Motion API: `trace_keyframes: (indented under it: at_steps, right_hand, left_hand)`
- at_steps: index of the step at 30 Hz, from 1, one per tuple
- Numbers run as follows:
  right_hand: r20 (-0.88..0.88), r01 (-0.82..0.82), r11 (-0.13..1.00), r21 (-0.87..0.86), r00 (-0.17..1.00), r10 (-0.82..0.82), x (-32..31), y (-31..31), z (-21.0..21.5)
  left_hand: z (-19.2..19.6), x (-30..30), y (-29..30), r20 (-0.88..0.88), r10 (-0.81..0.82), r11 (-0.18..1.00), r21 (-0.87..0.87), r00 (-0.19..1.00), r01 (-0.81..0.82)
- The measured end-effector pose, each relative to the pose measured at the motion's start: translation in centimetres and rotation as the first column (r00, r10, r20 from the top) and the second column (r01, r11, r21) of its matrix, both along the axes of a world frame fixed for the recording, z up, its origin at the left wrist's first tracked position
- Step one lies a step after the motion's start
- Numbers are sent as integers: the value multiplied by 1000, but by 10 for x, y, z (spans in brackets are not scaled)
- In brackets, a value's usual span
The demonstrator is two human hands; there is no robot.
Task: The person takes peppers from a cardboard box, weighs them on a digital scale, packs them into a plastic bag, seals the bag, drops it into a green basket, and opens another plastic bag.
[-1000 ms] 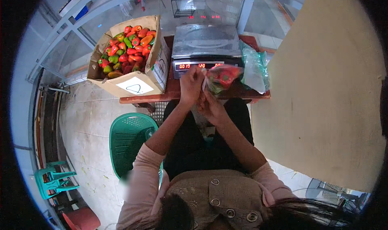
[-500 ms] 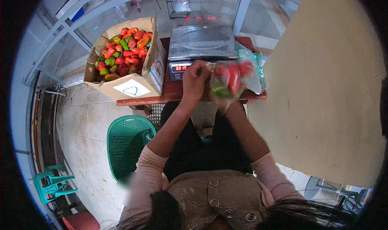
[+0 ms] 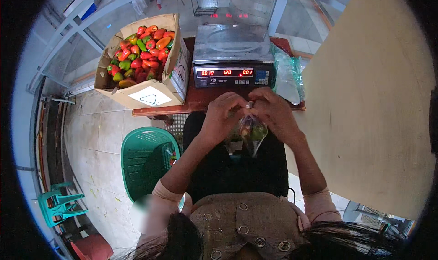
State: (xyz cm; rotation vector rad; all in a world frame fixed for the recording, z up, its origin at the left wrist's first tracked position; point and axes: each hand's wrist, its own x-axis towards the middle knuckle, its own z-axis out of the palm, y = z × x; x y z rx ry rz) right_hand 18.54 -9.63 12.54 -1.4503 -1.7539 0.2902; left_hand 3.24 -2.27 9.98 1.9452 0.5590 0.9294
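Observation:
A clear plastic bag (image 3: pixel 252 134) with green and reddish peppers in it hangs over my lap, just off the table's front edge. Its gathered neck is pinched between my left hand (image 3: pixel 222 116) and my right hand (image 3: pixel 277 114), both with fingers closed at the top. Directly beyond them stands a digital scale (image 3: pixel 235 52) with a bare metal pan and lit red figures. To the left of the scale, a cardboard box (image 3: pixel 153 98) is heaped with red, orange and green peppers (image 3: pixel 141 54).
Beside the scale, a bundle of clear plastic bags (image 3: pixel 288 77) lies on the dark red table (image 3: pixel 200 98). A green plastic basket (image 3: pixel 141 168) stands on the floor at my left, with something bagged inside. At right rises a large wooden board (image 3: pixel 365 114). Green stools (image 3: pixel 59 205) sit far left.
The bag of peppers has come down from in front of the scale to over my lap. My hands have drawn together at its neck, and the scale's display is uncovered.

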Motion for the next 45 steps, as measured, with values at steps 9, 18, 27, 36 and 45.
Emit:
trace_keyframes:
  at_steps: [9,18,27,36,45]
  right_hand:
    - [-649,-240,959,151,708,279,15,13,-31]
    - [-883,-337,915,-220,-329,-334,-51,25,-123]
    - [443,182,951,249,852,-279,-22,41,-118]
    - [-276,255,927,-276,902,-331,19,97,-147]
    - [53,474,859,195,869,-491,6,106,-167]
  left_hand:
    - [60,35,0,378,-169,935,-231,910,270]
    - [-75,21,21,-2,492,870,44,871,-491]
    - [-110,26,34,13,385,893,249,923,-376]
    - [-123,37,49,-11,293,922,-260,956,-286]
    - [-145,57,56,-3,535,829,195,845,-525]
